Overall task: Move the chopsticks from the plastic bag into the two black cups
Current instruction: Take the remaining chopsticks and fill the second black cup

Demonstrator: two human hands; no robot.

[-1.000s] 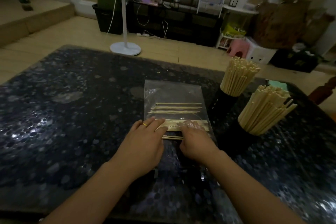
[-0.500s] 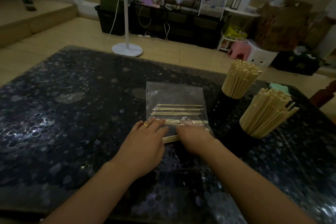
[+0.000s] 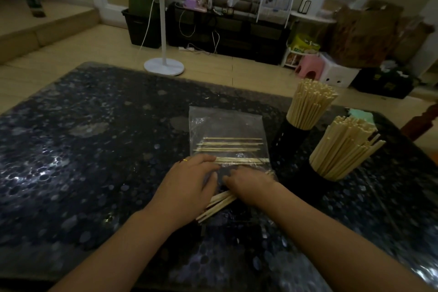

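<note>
Both hands worked the mouth of the clear plastic bag [image 3: 227, 125] on the dark speckled bench [image 3: 94, 149], right hand [image 3: 248, 185] clamped on a bundle of light, stiff, slippery pale wooden chopsticks [image 3: 218, 204], best gripped mid-length, left hand [image 3: 187, 187] pressing flat beside them.

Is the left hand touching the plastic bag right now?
Touching. The head view shows the left hand lying on the plastic bag's near end, fingers flat across it.
</note>
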